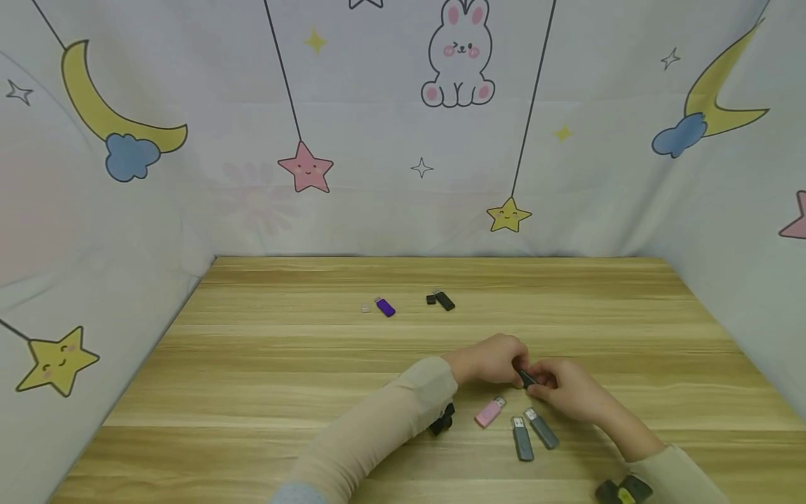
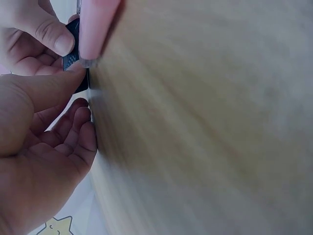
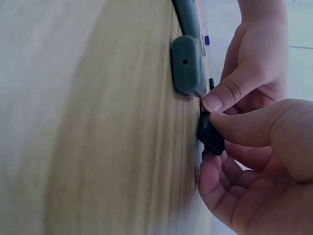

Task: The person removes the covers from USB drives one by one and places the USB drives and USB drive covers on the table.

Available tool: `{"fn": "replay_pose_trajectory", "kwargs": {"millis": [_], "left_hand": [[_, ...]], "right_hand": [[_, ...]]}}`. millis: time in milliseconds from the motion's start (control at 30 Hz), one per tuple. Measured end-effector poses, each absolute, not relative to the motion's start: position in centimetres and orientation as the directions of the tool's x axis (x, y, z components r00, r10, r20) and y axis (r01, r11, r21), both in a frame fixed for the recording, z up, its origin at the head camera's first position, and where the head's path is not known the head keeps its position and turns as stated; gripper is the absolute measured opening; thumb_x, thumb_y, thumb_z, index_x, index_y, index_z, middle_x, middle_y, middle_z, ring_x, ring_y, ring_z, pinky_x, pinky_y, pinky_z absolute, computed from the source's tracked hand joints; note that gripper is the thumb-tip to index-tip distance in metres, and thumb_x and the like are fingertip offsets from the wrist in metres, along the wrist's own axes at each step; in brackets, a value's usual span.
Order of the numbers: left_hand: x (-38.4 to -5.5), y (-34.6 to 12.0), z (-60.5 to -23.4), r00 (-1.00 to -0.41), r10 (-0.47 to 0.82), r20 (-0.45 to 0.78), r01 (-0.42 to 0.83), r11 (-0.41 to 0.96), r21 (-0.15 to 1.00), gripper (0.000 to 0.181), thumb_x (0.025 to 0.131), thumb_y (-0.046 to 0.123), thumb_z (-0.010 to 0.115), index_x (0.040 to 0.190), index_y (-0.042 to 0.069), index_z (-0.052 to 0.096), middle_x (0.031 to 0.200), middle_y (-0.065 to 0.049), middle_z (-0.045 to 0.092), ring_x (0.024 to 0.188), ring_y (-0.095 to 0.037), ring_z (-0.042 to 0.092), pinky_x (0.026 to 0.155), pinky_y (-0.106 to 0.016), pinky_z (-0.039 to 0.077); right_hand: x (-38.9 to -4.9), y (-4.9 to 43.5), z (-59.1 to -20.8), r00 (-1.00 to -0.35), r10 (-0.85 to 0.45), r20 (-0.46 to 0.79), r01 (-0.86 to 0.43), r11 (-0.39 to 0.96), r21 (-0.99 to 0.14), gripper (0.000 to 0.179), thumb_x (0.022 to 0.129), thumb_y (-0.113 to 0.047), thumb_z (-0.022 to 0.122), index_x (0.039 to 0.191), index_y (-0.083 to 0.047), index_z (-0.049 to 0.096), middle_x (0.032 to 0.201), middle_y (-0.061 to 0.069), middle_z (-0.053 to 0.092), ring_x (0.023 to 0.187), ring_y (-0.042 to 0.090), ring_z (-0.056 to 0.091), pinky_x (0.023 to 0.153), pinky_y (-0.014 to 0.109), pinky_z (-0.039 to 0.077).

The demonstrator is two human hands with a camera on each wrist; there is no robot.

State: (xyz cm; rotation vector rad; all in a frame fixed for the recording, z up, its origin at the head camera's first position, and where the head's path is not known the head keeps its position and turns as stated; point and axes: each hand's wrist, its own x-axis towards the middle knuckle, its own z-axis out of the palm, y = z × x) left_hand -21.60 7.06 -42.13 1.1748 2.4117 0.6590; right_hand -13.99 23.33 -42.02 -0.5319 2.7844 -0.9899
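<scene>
Both hands meet over the right middle of the table around a black USB flash drive (image 1: 527, 379). The left hand (image 1: 494, 358) pinches one end between thumb and fingers. At the other end, the right hand (image 1: 569, 390) pinches it the same way. In the right wrist view the dark drive (image 3: 210, 136) lies between both thumbs, just above the wood; fingers partly cover it. Close in front of the hands lie a pink USB drive (image 1: 490, 412) and two grey USB drives, one upright in view (image 1: 522, 439) and one slanted (image 1: 541, 428), metal plugs bare.
Farther back, a purple USB drive (image 1: 386, 307) lies beside a small clear cap (image 1: 365, 308). Right of them is another black USB drive (image 1: 444, 300) with a black cap (image 1: 431, 299). Patterned cloth (image 1: 403, 210) encloses the wooden table (image 1: 283, 336) at back and sides.
</scene>
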Motion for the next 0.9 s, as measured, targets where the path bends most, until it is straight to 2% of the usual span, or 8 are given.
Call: {"fn": "replay_pose_trajectory", "kwargs": {"millis": [367, 500, 700, 900], "left_hand": [[-21.8, 6.6, -41.9, -0.581, 0.811, -0.073, 0.641, 0.511, 0.573, 0.016, 0.080, 0.007, 0.076, 0.092, 0.008, 0.067, 0.084, 0.004, 0.064, 0.075, -0.002, 0.052, 0.067, -0.011, 0.041], [-21.8, 6.0, -41.5, -0.586, 0.808, -0.056, 0.619, 0.491, 0.613, 0.014, 0.080, 0.004, 0.073, 0.092, 0.009, 0.067, 0.081, 0.005, 0.063, 0.074, -0.002, 0.054, 0.067, -0.011, 0.043], [-21.4, 5.0, -40.6, -0.613, 0.789, -0.035, 0.583, 0.482, 0.654, 0.011, 0.084, 0.003, 0.070, 0.093, 0.009, 0.066, 0.084, 0.004, 0.064, 0.076, -0.003, 0.056, 0.069, -0.013, 0.045], [-20.9, 4.0, -39.9, -0.610, 0.793, -0.004, 0.590, 0.457, 0.666, 0.011, 0.086, 0.006, 0.071, 0.095, 0.007, 0.064, 0.089, 0.001, 0.067, 0.080, -0.002, 0.058, 0.072, -0.013, 0.046]], "right_hand": [[-14.1, 23.1, -41.5, -0.942, -0.334, -0.008, -0.257, 0.739, -0.624, 0.018, 0.086, -0.002, 0.067, 0.103, 0.006, 0.067, 0.079, -0.001, 0.060, 0.070, 0.008, 0.049, 0.060, 0.022, 0.043], [-14.1, 22.9, -41.1, -0.941, -0.338, 0.006, -0.264, 0.725, -0.636, 0.017, 0.086, 0.000, 0.066, 0.102, 0.007, 0.067, 0.079, 0.000, 0.061, 0.070, 0.008, 0.051, 0.060, 0.022, 0.045], [-14.1, 22.6, -40.1, -0.943, -0.333, 0.013, -0.260, 0.710, -0.655, 0.020, 0.088, -0.002, 0.066, 0.106, 0.006, 0.067, 0.082, 0.001, 0.064, 0.074, 0.011, 0.055, 0.062, 0.024, 0.047], [-13.9, 22.2, -39.4, -0.931, -0.362, 0.038, -0.297, 0.697, -0.653, 0.021, 0.089, -0.004, 0.066, 0.107, 0.004, 0.067, 0.086, 0.000, 0.065, 0.078, 0.007, 0.056, 0.065, 0.024, 0.050]]}}
